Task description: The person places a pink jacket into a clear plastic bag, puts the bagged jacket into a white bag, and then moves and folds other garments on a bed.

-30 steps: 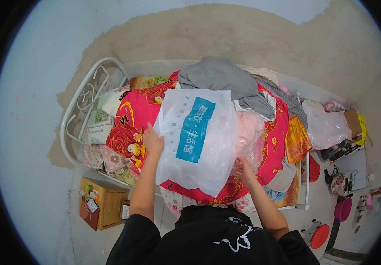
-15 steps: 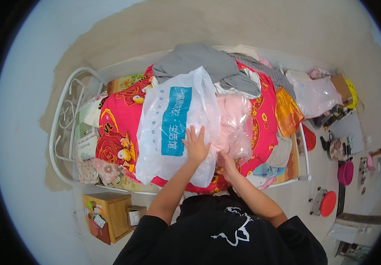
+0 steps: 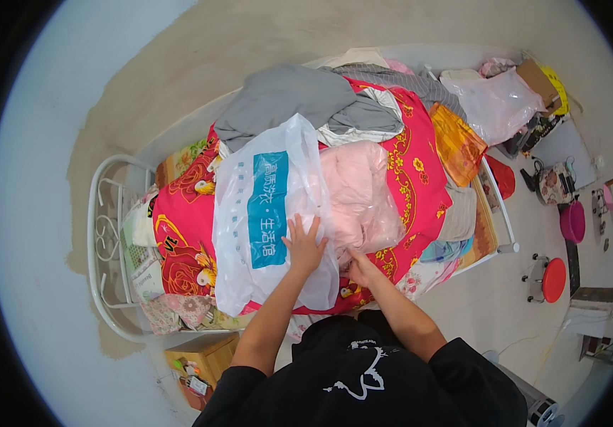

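Note:
A white plastic bag (image 3: 232, 213) with a blue printed panel lies flat on the bed. Beside its right edge is a soft pink folded bundle (image 3: 355, 178) in clear plastic, its left side running under or into the white bag; which of these I cannot tell. Fingers spread, my left hand (image 3: 305, 247) rests on the lower right of the white bag. My right hand (image 3: 365, 270) pinches the bundle's near edge at the bag's side, thumb on top and the other fingers largely hidden. Both lie on a red flowered quilt (image 3: 420, 206).
Heaped grey bedding (image 3: 285, 99) lies along the wall side. The white metal bed frame (image 3: 94, 235) rises at the left. An orange packet (image 3: 456, 146) sits near the bed's right end. A wooden cabinet (image 3: 210, 356) stands low at left, and a red stool (image 3: 553, 280) at right.
The whole view has shifted and tilted slightly. More of the pink bundle's left part shows beside the white bag. Both hands keep nearly the same hold.

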`<state>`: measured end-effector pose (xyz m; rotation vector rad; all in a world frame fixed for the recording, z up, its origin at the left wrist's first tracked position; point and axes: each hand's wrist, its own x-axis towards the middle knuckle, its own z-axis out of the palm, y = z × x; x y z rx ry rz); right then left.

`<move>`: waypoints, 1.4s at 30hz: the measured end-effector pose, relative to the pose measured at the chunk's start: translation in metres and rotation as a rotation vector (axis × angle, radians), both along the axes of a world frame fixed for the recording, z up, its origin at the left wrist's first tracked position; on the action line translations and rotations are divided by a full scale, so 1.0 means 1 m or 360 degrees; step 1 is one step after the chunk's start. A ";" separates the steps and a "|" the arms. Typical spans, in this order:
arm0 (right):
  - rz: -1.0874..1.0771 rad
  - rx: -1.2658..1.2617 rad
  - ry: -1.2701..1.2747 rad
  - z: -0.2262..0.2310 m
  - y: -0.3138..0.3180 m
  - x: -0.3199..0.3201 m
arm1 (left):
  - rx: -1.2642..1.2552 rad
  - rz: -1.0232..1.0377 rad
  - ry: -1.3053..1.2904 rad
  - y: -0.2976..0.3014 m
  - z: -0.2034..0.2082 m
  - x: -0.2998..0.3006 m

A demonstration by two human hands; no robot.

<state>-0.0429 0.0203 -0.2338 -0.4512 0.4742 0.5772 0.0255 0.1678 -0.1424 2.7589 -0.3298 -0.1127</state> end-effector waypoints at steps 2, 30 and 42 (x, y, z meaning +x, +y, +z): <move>0.0083 -0.0308 -0.0063 -0.004 0.010 -0.009 | 0.0013 -0.0011 0.0002 0.001 -0.008 0.000; -0.0675 -0.0862 -0.0160 0.037 -0.067 0.099 | -0.0770 0.0579 -0.0301 0.170 0.080 0.000; -0.0554 -0.0994 -0.0559 0.225 -0.272 0.042 | -0.0875 0.0658 -0.0414 0.117 0.042 -0.011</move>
